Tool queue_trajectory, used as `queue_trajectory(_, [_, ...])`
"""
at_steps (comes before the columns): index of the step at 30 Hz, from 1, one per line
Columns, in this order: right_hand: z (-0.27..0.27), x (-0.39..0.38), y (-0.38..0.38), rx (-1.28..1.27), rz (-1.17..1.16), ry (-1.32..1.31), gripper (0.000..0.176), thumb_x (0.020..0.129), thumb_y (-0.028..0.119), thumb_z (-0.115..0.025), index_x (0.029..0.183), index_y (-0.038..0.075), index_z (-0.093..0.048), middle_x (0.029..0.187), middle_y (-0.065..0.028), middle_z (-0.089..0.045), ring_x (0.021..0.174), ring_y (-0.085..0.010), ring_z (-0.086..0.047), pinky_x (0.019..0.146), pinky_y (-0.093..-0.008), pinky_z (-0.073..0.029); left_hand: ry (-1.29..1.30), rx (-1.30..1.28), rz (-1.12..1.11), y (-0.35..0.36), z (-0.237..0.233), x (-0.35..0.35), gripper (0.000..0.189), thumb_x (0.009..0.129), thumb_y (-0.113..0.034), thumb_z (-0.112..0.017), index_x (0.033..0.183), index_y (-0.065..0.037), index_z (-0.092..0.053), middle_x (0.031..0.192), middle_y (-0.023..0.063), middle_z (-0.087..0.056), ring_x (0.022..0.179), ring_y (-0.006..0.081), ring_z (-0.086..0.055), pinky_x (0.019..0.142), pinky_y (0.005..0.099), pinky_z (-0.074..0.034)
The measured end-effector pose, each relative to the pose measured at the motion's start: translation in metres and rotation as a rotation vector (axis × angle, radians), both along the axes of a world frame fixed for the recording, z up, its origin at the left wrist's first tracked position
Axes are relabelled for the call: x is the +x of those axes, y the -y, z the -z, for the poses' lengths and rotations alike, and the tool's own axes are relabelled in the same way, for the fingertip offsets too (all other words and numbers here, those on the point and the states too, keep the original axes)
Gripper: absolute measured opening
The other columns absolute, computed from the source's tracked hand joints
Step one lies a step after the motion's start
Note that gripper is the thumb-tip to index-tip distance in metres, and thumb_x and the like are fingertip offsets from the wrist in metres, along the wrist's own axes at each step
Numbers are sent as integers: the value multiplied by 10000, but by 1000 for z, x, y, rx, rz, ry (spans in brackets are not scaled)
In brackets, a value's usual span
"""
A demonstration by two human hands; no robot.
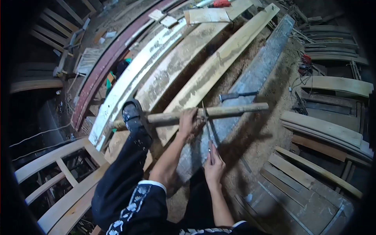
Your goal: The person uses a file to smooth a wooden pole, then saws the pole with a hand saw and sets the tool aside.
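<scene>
A long round wooden pole (pixel 235 110) lies across the planks and the grey board. My left hand (pixel 188 122) is wrapped round the pole near its middle. In my right hand (pixel 214 166) is the handle of a thin metal tool (pixel 208 127), whose long blade crosses the pole just right of my left hand. My shoe (pixel 131 113) rests on the pole's left part. Beyond the pole, a chisel-like tool (pixel 237 95) with a dark handle lies on the grey board (pixel 256 70).
Pale planks (pixel 223 58) and a dark red curved beam (pixel 92 84) stretch away ahead. A slatted wooden frame (pixel 64 172) stands at the left. Stacked boards (pixel 321 129) line the right side, near a red power tool (pixel 306 59). Sawdust covers the floor.
</scene>
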State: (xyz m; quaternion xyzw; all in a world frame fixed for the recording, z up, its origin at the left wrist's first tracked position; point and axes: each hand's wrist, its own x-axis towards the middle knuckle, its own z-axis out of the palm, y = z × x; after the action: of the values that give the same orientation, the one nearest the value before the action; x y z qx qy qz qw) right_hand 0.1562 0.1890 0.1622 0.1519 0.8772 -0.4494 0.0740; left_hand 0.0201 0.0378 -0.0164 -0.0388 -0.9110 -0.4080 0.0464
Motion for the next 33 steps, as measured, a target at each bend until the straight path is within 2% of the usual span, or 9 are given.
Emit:
queue_trajectory(8, [-15,-13,16,-35,8,-72,424,971,-30,-619,1395,-13,-611,1329,-242,-675,1237,-366,-667,985,-403,-544,3,-10,-30,-8,-11,5,453,824,-147,-775,1245,-5,-685,1229,202,-697,1183,386,-612,1032,488,-451])
queue_trajectory(10, [-18,-46,19,-7,66,144,418,973,-18,-610,1391,-2,-619,1275,-262,-685,1161,-377,-700,930,-413,-561,61,-6,-21,-7,-24,3,455,828,-140,-769,1250,4,-679,1226,205,-699,1174,393,-614,1036,485,-450])
queue_trajectory(14, [2,-9,-5,32,-12,-31,424,973,11,-626,1397,22,-627,1269,-256,-687,1152,-392,-692,920,-426,-557,132,60,66,4,-26,1,423,838,-174,-777,1225,-21,-697,1124,206,-722,1112,416,-637,980,498,-478])
queue_trajectory(18, [-10,10,-5,50,19,-6,451,945,-11,-645,1394,26,-634,1298,-253,-678,1184,-383,-685,943,-409,-555,-47,27,-25,-4,-10,6,466,783,-126,-763,1228,-6,-696,1118,219,-716,1097,426,-640,970,494,-486])
queue_trajectory(20, [-10,-13,-7,8,8,-14,446,952,-9,-640,1397,18,-627,1297,-255,-679,1188,-377,-685,946,-401,-556,-119,32,-17,-4,6,3,474,810,-208,-751,1236,-10,-690,1122,203,-716,1066,418,-630,965,493,-467])
queue_trajectory(21, [-18,-1,-17,-14,1,58,441,958,-8,-636,1399,10,-620,1295,-256,-680,1191,-371,-685,948,-392,-556,171,52,65,-1,-25,1,437,815,-206,-754,1205,-14,-702,1102,194,-721,1054,413,-634,938,490,-464])
queue_trajectory(22, [-23,16,-21,3,23,83,441,958,-8,-636,1399,10,-620,1295,-256,-680,1191,-371,-685,948,-392,-556,-41,54,-33,-9,-19,5,406,821,-201,-757,1182,-20,-709,1089,191,-725,1043,410,-637,919,494,-466])
queue_trajectory(27, [-20,15,-2,-69,-16,-31,426,986,-24,-603,1411,-31,-592,1364,-241,-653,1248,-355,-657,966,-391,-563,-7,18,3,-4,-15,12,436,839,-231,-762,1216,-21,-699,1165,171,-724,1136,383,-633,1031,478,-460])
queue_trajectory(33, [-31,-11,21,-70,89,-10,423,964,-38,-618,1386,-72,-595,1318,-247,-684,1221,-334,-686,980,-381,-551,54,-9,6,-5,-14,10,435,845,-161,-782,1246,-18,-696,1208,182,-714,1155,392,-624,1044,477,-453])
